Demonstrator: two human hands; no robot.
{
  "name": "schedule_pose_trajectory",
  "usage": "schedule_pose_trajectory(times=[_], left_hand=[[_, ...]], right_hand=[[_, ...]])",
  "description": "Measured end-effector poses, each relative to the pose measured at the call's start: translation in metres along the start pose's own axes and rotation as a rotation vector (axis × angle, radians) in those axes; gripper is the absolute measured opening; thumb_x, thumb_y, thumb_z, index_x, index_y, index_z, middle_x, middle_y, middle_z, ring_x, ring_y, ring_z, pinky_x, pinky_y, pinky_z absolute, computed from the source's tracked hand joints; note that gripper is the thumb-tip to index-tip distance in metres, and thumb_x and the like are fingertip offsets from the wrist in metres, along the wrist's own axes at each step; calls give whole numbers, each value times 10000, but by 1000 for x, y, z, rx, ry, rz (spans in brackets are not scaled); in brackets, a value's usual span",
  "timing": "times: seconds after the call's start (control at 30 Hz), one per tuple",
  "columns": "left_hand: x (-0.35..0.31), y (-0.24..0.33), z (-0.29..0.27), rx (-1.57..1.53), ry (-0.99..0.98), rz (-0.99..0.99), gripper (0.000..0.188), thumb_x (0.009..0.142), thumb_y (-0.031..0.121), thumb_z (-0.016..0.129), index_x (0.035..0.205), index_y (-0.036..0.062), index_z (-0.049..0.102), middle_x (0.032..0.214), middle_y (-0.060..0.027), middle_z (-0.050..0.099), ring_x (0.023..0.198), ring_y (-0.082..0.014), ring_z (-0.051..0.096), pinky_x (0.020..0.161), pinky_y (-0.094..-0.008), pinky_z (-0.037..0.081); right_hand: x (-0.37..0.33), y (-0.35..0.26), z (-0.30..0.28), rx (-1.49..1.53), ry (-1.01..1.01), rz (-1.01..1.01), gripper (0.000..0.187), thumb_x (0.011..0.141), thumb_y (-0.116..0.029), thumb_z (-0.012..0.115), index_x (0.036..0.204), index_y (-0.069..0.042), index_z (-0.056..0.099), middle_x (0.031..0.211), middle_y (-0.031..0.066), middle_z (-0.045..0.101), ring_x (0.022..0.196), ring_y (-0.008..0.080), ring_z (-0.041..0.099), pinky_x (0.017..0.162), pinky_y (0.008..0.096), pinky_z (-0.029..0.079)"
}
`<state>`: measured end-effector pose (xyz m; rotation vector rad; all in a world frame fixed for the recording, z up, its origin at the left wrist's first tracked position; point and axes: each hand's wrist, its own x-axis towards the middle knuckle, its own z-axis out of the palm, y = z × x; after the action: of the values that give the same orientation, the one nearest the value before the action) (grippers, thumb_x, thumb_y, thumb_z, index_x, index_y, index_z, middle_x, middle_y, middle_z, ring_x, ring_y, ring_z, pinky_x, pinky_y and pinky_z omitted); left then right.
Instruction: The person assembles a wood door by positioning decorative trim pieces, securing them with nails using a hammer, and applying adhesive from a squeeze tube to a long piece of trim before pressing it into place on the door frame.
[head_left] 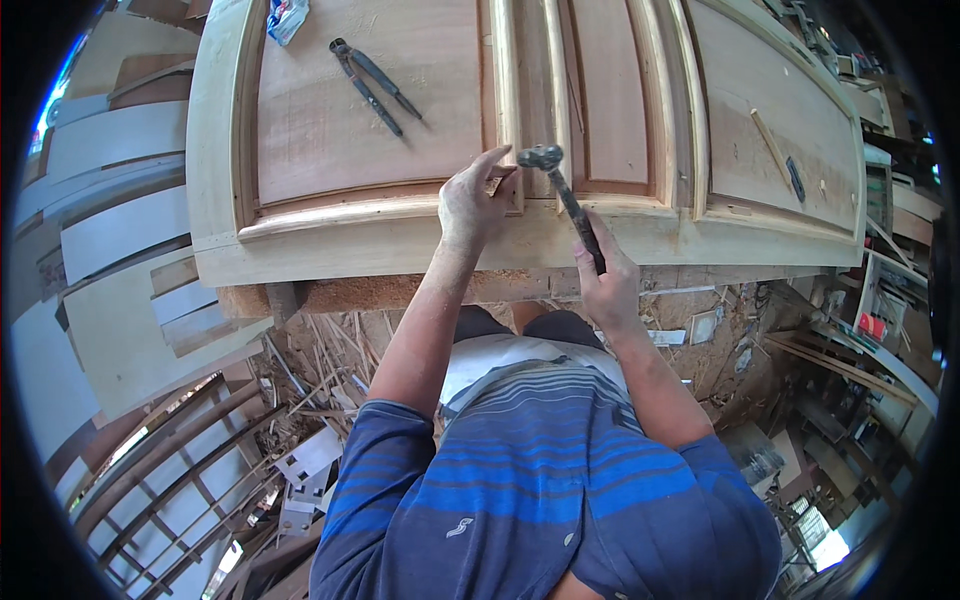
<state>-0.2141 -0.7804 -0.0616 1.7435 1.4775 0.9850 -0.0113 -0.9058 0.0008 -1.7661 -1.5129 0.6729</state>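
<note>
My right hand [608,284] is wrapped round the dark handle of a hammer [577,213]. Its metal head is raised just to the right of my left fingertips. My left hand [470,204] rests at the inner corner of a moulding strip [350,214] on a pale wooden panelled door [380,247]. The left fingers are bent together in a pinch; whatever is between them is too small to make out. A pair of long-handled pincers [366,82] lies on the left panel, beyond my left hand.
On the right panel lie a thin wood stick [768,142] and a small dark tool [795,180]. A plastic packet [287,20] sits at the far left of the door. Stacked boards [125,220] stand on the left, and wood scraps [335,350] litter the floor below.
</note>
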Motion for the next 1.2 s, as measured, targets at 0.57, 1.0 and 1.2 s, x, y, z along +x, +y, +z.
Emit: schedule_pose_trajectory(times=[0.57, 1.0, 1.2], left_hand=[[0, -1, -1, 76, -3, 32, 542, 924, 141, 821, 1450, 145, 694, 1043, -83, 828, 958, -301, 796, 878, -430, 633], [0, -3, -1, 95, 5, 97, 528, 901, 104, 849, 1413, 134, 722, 1010, -100, 832, 932, -272, 820, 808, -389, 640], [-20, 19, 0, 198, 108, -12, 448, 915, 260, 846, 1319, 111, 724, 1075, -86, 775, 1086, -308, 713, 1102, -512, 488]], right_hand=[[23, -16, -30, -317, -125, -155, 611, 1035, -189, 733, 1615, -311, 586, 829, 122, 686, 675, 342, 694, 625, 503, 553], [18, -12, -26, -130, -33, -167, 622, 1040, -154, 709, 1627, -303, 565, 944, 162, 754, 792, 371, 748, 691, 507, 574], [13, -3, -23, -222, -226, -56, 563, 1074, -171, 687, 1624, -178, 564, 1030, 209, 776, 871, 373, 786, 755, 502, 585]])
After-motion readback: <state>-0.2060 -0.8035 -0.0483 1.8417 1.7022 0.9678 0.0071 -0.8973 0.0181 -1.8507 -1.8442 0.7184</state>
